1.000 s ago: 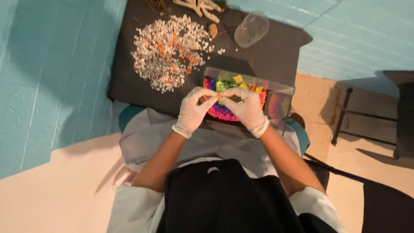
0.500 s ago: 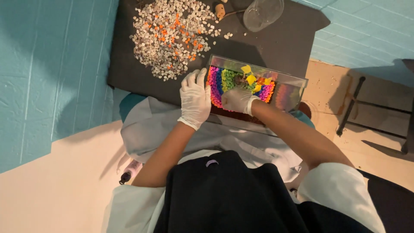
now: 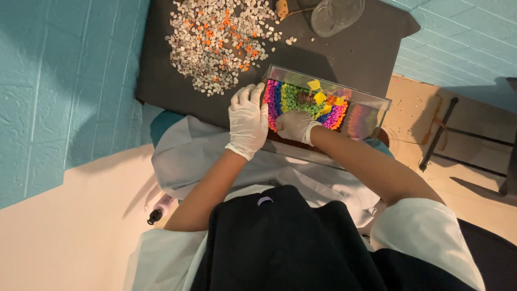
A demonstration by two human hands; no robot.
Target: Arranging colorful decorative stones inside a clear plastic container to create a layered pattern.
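- Since the earlier pictures: both gloved hands have parted from their joined position above the clear rectangular plastic tank (image 3: 371, 105); the view has also closed in on the dark mat.
- Left hand (image 3: 249, 119), in a white glove: lies flat with fingers spread against the tank's left end wall, bracing it. It grips nothing.
- Right hand (image 3: 295, 125), in a white glove: reaches over the tank's near wall and rests on the gravel inside. Fingers are curled downward; whether they pinch anything cannot be told.
- Bands of bright coloured gravel (image 3: 280, 99), pink, blue, green and purple: fill the tank's left half in arched stripes.
- Small yellow pieces (image 3: 318, 91): sit on the gravel near the tank's middle, beside a small dark lump.
- Judgement: work has passed from handling above the tank to arranging inside it.
- Heap of white pebbles with orange ones mixed in (image 3: 218, 40): spread on the mat, beyond the tank's left end.
- Clear round plastic cup (image 3: 336, 15): lies beyond the tank's far wall.
- Black mat surface (image 3: 355, 51): carries the tank.
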